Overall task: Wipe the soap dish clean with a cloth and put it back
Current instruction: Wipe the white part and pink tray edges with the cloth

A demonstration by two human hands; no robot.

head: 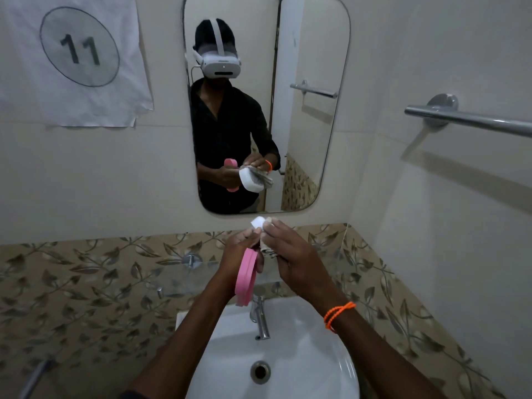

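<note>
Both hands are raised above the sink, close together. My left hand (240, 250) grips the pink part of the soap dish (245, 279), which hangs down edge-on, and also touches the white part of the soap dish (258, 222) held between both hands. My right hand (296, 260) presses a crumpled pale cloth (268, 249) against the white part. Most of the white part and the cloth is hidden behind my fingers. The mirror (313, 38) reflects the white part as a shallow oval tray with the cloth against it.
A white sink (311, 355) with a chrome tap (260, 321) lies below my hands. A glass shelf (184, 279) is fixed to the leaf-patterned tiles behind the tap. A chrome towel bar (472, 120) projects from the right wall. A paper sheet marked 11 (77, 53) hangs upper left.
</note>
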